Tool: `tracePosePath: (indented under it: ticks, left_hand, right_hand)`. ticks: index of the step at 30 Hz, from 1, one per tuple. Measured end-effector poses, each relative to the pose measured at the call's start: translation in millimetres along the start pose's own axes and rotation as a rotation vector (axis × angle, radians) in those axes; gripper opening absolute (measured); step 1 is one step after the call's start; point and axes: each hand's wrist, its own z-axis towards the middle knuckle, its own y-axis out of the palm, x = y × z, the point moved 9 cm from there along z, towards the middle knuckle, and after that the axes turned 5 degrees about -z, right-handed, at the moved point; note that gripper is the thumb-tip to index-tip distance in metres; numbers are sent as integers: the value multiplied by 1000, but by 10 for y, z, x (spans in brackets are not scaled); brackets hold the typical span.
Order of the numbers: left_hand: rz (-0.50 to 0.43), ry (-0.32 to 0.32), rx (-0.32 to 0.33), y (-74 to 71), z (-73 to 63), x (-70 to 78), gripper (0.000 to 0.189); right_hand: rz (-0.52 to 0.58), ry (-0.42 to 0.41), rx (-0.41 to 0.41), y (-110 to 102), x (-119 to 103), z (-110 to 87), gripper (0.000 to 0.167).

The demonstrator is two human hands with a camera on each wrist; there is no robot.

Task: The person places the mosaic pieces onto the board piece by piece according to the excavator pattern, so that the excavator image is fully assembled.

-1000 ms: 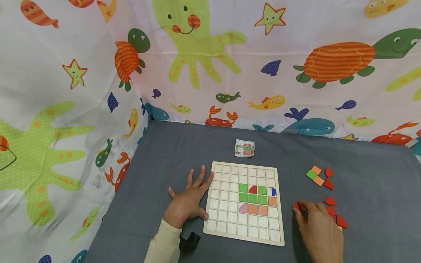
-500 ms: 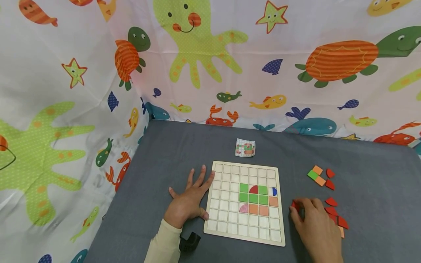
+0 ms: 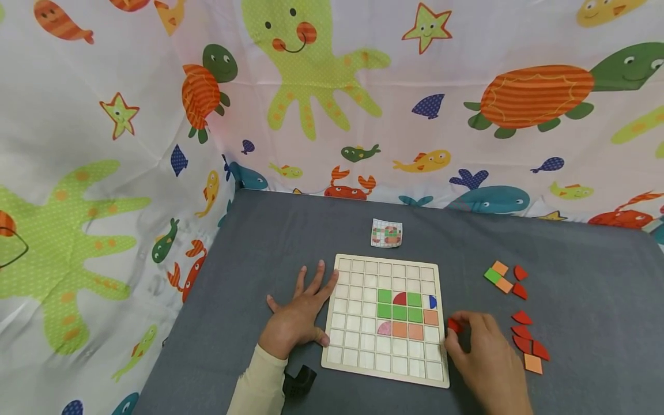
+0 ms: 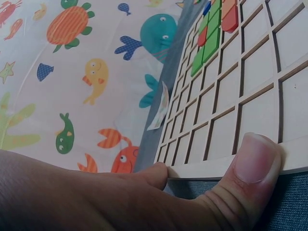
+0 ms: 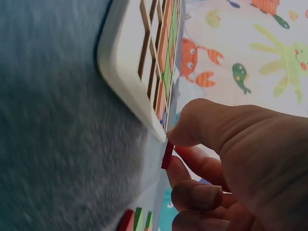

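A wooden grid board lies on the grey cloth, with green, orange, red, pink and blue tiles set in some of its squares. My left hand rests spread at the board's left edge, its thumb on the rim in the left wrist view. Just off the board's right edge, my right hand pinches a red quarter-circle tile between thumb and fingers. From the right wrist view that red tile appears edge-on, close to the board's rim.
Several loose red tiles and an orange square tile lie right of my right hand. Farther back sits a green tile among orange and red ones. A small printed pattern card lies behind the board. A black object is beside my left wrist.
My right hand has moved left toward the board with the red tile, uncovering more of the loose tiles and the orange square. The left hand stays in place.
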Motion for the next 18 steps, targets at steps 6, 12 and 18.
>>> tracePosePath:
  ticks: [6,12,18]
  left_hand:
    - [7,0,5,-12,0,9,137]
    - [2,-3,2,-9,2,7,136]
    - [-8,-6,-2,-10,-2,14,136]
  right_hand:
    - [8,17,-135,138,-83,-40,36]
    - [-4,21,-180,211,-152,-75,34]
    - [10,11,-181,237,-195,-102,33]
